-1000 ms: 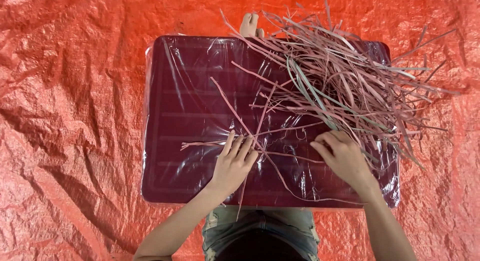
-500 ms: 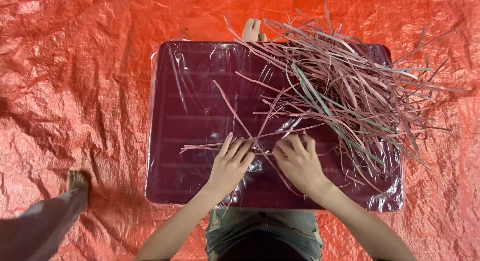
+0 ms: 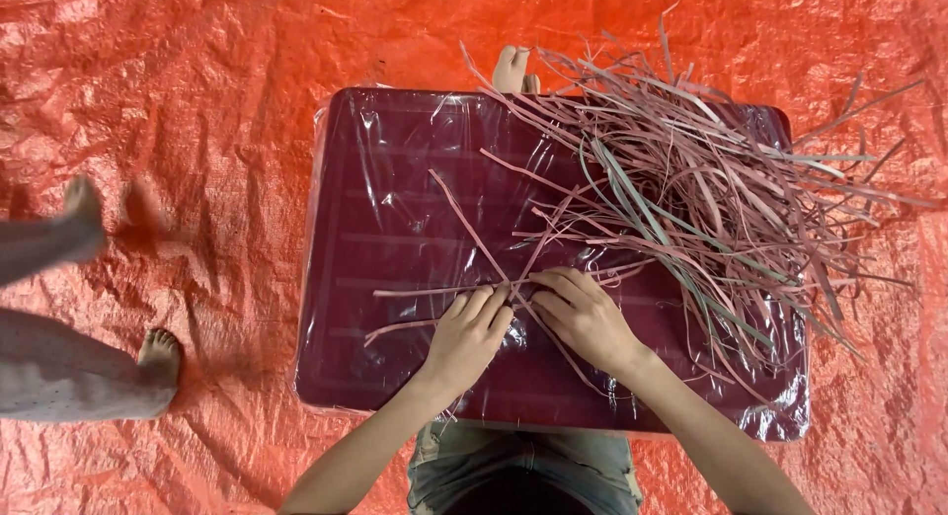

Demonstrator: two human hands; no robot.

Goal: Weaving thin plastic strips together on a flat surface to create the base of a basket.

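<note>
Here, both hands lie side by side just below the centre of the frame, on a dark maroon tabletop (image 3: 395,238) wrapped in clear plastic film. The left hand (image 3: 466,335) and the right hand (image 3: 583,317) nearly touch, their fingers curled down onto a few thin pinkish strips (image 3: 464,288) that cross one another right at the fingertips; whether each hand pinches a strip or only presses it flat cannot be told. A large loose pile of strips (image 3: 711,209), pink with a few greenish ones, fills the right half of the tabletop and spills past its right and upper edges. The tabletop stands on a crinkled orange tarp (image 3: 197,80). At the left edge of the frame, another person's bare foot (image 3: 158,352) stands on the tarp, well apart from the hands.
</note>
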